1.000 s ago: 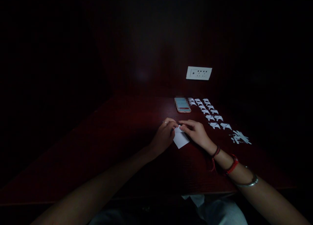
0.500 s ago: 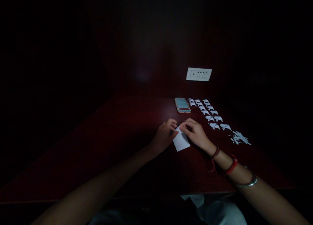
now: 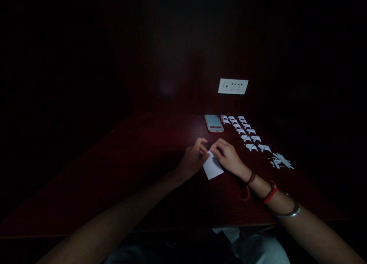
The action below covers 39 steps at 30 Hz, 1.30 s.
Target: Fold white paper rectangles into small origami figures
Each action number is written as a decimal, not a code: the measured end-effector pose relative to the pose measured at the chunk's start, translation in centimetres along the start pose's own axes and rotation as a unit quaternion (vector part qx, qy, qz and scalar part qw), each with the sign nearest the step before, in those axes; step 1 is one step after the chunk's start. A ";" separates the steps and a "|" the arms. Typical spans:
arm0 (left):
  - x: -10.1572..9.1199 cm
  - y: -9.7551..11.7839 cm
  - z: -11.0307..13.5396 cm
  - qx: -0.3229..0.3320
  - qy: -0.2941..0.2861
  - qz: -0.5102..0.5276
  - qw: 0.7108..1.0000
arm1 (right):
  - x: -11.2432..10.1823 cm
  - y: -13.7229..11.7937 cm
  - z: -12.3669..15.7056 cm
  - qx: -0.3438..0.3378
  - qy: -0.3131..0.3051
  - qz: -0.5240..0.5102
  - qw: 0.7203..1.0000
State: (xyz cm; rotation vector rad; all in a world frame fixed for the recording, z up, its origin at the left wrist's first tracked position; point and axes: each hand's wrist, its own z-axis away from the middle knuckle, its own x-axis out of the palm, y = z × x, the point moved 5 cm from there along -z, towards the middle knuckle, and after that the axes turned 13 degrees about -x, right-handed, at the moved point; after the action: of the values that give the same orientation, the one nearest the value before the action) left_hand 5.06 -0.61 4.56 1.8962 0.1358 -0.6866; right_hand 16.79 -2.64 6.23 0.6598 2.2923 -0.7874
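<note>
Dark red wood forms the table (image 3: 129,168) and the wall panel behind it, in a very dim room. A white socket plate (image 3: 233,86) sits on the wall. Both hands, left hand (image 3: 192,159) and right hand (image 3: 227,155), pinch the far edge of a white paper sheet (image 3: 212,167) lying mid-table. A phone (image 3: 214,123) and rows of small folded paper pieces (image 3: 247,134) lie beyond, to the right.

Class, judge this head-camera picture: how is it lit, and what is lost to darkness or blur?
Head view: very dim; only the white paper, folded pieces and wall socket stand out. Both hands are murky, the surroundings black, the phone screen pixelated.
</note>
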 end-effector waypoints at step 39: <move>0.0 -0.8 -0.1 -0.028 -0.028 -0.068 0.997 | 0.5 0.8 0.6 0.048 -0.026 -0.052 0.997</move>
State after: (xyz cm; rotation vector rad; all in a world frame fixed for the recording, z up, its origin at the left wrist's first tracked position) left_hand 4.78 -0.16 3.96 1.8250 0.2472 -0.8186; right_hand 17.17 -2.38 5.21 0.5580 2.2672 -0.9580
